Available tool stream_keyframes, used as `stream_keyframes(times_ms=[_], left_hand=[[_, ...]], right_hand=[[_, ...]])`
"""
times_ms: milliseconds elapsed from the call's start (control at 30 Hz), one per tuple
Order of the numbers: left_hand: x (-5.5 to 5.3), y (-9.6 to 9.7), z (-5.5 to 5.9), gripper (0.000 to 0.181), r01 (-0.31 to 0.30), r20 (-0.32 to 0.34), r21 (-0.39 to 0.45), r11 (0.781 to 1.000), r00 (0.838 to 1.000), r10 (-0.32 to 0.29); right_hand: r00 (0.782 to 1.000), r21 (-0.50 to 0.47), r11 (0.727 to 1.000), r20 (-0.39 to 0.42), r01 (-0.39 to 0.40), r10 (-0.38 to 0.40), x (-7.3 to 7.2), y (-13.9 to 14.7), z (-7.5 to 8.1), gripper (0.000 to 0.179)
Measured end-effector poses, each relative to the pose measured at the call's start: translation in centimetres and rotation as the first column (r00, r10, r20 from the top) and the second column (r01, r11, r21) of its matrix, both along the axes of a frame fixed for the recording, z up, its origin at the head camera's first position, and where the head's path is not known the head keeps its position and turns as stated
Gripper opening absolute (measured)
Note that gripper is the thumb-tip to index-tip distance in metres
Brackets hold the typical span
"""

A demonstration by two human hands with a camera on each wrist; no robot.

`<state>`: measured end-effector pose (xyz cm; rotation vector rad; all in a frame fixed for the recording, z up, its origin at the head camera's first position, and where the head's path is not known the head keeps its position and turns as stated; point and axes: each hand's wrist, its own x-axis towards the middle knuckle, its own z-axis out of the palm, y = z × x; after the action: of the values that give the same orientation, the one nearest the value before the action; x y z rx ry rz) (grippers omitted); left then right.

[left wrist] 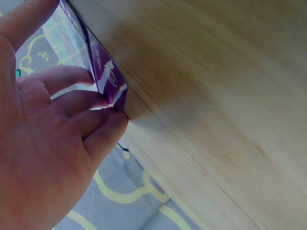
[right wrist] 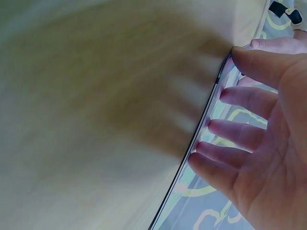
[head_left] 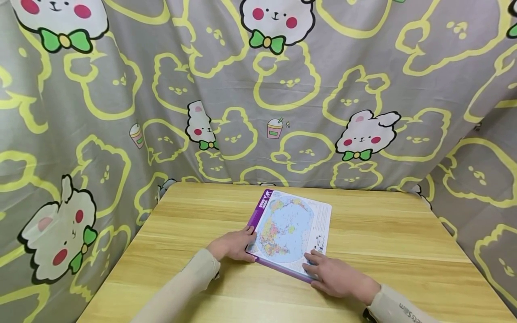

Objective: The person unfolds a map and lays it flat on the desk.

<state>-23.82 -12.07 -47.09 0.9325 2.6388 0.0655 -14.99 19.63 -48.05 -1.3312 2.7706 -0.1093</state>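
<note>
Pale sleeves reach over a wood-grain tabletop walled by grey bunny-print curtain, where the left hand and right hand, fingers spread, touch near corners of a purple-edged world map lying mid-table.

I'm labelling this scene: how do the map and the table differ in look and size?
The map is mostly pale blue, with white and purple margins; the table is yellowish wood grain. The map is much smaller than the table. Both show rounded corners.
</note>
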Motion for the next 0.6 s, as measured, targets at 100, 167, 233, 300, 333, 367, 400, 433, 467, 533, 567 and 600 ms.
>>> stream_keyframes(times_ms=[100,167,233,300,333,367,400,433,467,533,567,600], left_hand=[[0.1,-0.1,0.0,0.083,0.005,-0.007,-0.002,1.0,1.0,-0.005],[0.3,-0.1,0.0,0.082,0.006,-0.009,-0.002,1.0,1.0,-0.006],[0.4,-0.1,0.0,0.081,0.005,-0.008,0.0,1.0,1.0,-0.005],[0.6,-0.2,0.1,0.079,0.004,-0.006,0.005,1.0,1.0,-0.004],[0.7,-0.2,0.1,0.079,0.007,-0.007,0.006,1.0,1.0,-0.007],[0.7,-0.2,0.1,0.078,0.008,-0.007,0.008,1.0,1.0,-0.008],[0.8,-0.2,0.1,0.078,0.009,-0.007,0.007,1.0,1.0,-0.009],[0.8,-0.2,0.1,0.077,0.011,-0.008,0.009,1.0,1.0,-0.011],[0.9,-0.2,0.1,0.077,0.013,-0.009,0.008,1.0,1.0,-0.013],[1.0,-0.3,0.1,0.077,0.017,-0.013,0.007,1.0,1.0,-0.017],[1.1,-0.3,0.1,0.076,0.02,-0.018,0.007,1.0,1.0,-0.02],[1.1,-0.3,0.1,0.076,0.023,-0.023,0.008,1.0,0.999,-0.022]], right_hand=[[1.0,0.001,1.0,-0.02,0.007,-0.007,-0.1,0.1,-0.1,0.043],[0.999,-0.005,1.0,-0.033,0.009,-0.009,-0.2,0.2,-0.1,0.043],[0.999,-0.015,1.0,-0.041,0.009,-0.009,-0.2,0.3,-0.1,0.043],[0.999,-0.02,1.0,-0.044,0.009,-0.01,-0.3,0.3,-0.2,0.043],[0.999,-0.023,1.0,-0.043,0.009,-0.01,-0.3,0.4,-0.1,0.043],[0.999,-0.023,1.0,-0.042,0.009,-0.01,-0.3,0.4,-0.1,0.043],[0.999,-0.025,1.0,-0.042,0.008,-0.009,-0.4,0.5,-0.2,0.042],[0.999,-0.024,1.0,-0.04,0.009,-0.01,-0.4,0.5,-0.2,0.042],[0.999,-0.024,1.0,-0.038,0.01,-0.011,-0.4,0.5,-0.1,0.042],[0.999,-0.027,1.0,-0.035,0.014,-0.015,-0.5,0.6,-0.1,0.042],[0.999,-0.027,0.999,-0.032,0.017,-0.018,-0.5,0.6,0.0,0.042],[0.999,-0.027,0.999,-0.026,0.021,-0.021,-0.5,0.6,0.0,0.042]])
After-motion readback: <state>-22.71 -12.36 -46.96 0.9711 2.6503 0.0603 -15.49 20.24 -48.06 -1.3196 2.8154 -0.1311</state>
